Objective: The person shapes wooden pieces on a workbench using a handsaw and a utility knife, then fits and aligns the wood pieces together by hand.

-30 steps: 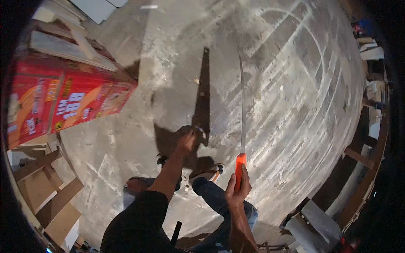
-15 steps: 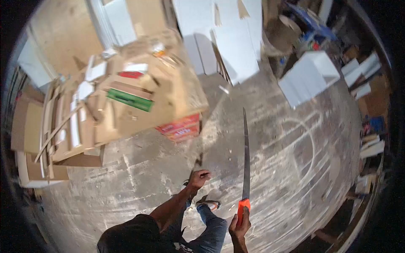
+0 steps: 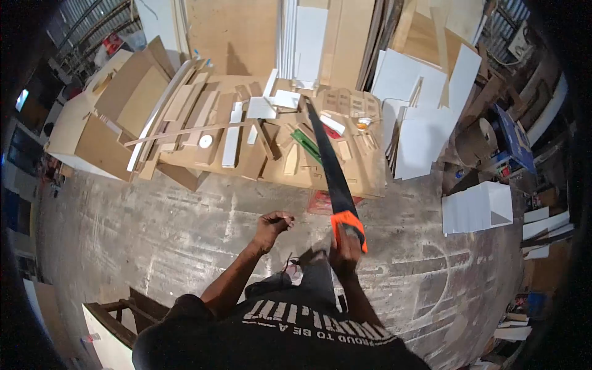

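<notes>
A handsaw with an orange handle [image 3: 348,221] and a long dark blade [image 3: 330,161] is in my right hand [image 3: 345,251], whose fingers are wrapped round the handle. The blade points forward and rises across my view, in front of the workbench. My left hand [image 3: 273,229] hangs over the floor to the left of the saw, its fingers loosely curled and a little apart, with nothing visible in it. Behind the blade, a green object [image 3: 306,145] and wood offcuts [image 3: 291,159] lie on the workbench [image 3: 280,177].
White and brown boards [image 3: 308,46] lean behind the bench. A large cardboard-coloured box [image 3: 92,132] stands left and a white box [image 3: 478,208] right. A red carton [image 3: 319,202] sits beneath the bench edge. At lower left is an open-topped cabinet frame [image 3: 117,320].
My view has swung left, bringing the workbench to the centre ahead. The saw stays in my right hand, its blade now across the bench. My left hand has come up a little.
</notes>
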`<state>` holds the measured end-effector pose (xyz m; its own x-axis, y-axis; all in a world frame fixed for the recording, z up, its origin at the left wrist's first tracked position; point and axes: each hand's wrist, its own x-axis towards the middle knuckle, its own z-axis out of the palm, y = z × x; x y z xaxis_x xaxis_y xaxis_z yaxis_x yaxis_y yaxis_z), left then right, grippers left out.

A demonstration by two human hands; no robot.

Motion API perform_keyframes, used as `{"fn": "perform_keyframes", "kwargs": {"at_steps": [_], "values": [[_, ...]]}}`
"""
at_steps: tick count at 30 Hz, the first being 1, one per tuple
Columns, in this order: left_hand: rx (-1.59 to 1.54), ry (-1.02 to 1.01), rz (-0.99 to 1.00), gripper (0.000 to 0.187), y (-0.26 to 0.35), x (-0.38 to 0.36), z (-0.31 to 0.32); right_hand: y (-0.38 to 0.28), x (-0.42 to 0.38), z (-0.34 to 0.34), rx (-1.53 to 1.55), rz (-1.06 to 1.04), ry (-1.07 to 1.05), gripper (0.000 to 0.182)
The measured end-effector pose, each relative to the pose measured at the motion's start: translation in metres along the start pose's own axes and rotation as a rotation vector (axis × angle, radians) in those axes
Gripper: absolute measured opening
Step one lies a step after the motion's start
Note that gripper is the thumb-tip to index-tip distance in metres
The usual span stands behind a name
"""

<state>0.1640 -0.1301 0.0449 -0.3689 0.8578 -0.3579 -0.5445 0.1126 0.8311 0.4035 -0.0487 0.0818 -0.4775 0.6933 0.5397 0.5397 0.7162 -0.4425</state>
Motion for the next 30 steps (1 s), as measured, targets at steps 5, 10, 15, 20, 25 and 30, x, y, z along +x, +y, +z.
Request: {"fn": "perform_keyframes", "kwargs": {"at_steps": [5, 10, 15, 20, 25, 30], "values": [[-0.236, 0.18, 0.071, 0.01, 0.023, -0.014, -0.021, 0.013, 0.104, 0.07, 0.148, -0.268, -0.014, 0.047], [-0.259, 0.38, 0.124, 0.014, 0.052, 0.002, 0.003, 0.027, 0.193, 0.162, 0.027, -0.268, -0.315, 0.067], [-0.261, 0.416, 0.107, 0.025, 0.082, 0.044, 0.038, 0.056, 0.24, 0.238, 0.025, -0.41, -0.37, 0.059], [-0.411, 0.367, 0.174, 0.02, 0.109, 0.079, 0.042, 0.075, 0.258, 0.294, -0.05, -0.324, -0.627, 0.065], [-0.331, 0.277, 0.219, 0.019, 0.125, 0.12, 0.023, 0.064, 0.278, 0.256, 0.009, -0.311, -0.589, 0.043], [-0.086, 0.225, 0.182, 0.015, 0.143, 0.167, 0.008, 0.044, 0.277, 0.212, 0.983, 0.401, -0.499, 0.025]]}}
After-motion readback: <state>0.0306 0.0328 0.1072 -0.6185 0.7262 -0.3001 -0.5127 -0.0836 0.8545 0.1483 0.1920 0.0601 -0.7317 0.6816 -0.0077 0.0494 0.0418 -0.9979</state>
